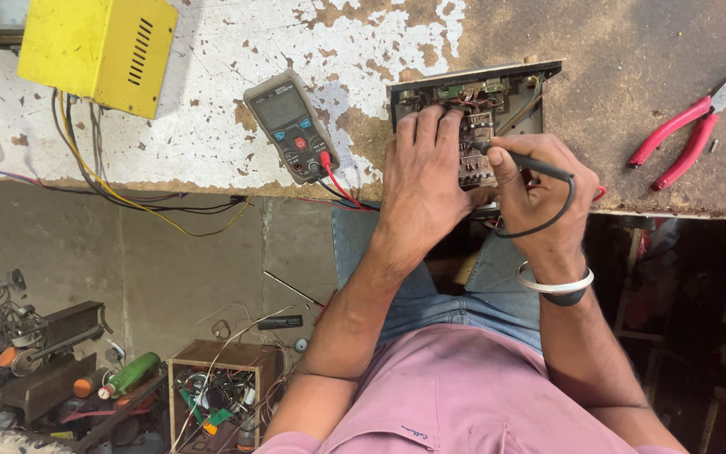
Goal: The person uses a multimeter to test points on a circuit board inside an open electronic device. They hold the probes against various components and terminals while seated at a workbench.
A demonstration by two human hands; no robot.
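Under both hands, at the worn workbench (632, 50) edge, sits an open metal chassis (472, 126) with its circuit board exposed. Left hand (422, 181) lies flat on it, fingers curled over the board. Just beside it, right hand (539, 193) pinches a black test probe (531, 160) against the board. Left of the left hand rests a multimeter (291, 126); well right of the right hand, red pliers (691, 126).

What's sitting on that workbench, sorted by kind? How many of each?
Yellow metal box: 1
Multimeter: 1
Open electronic unit: 1
Red-handled pliers: 1
Total: 4
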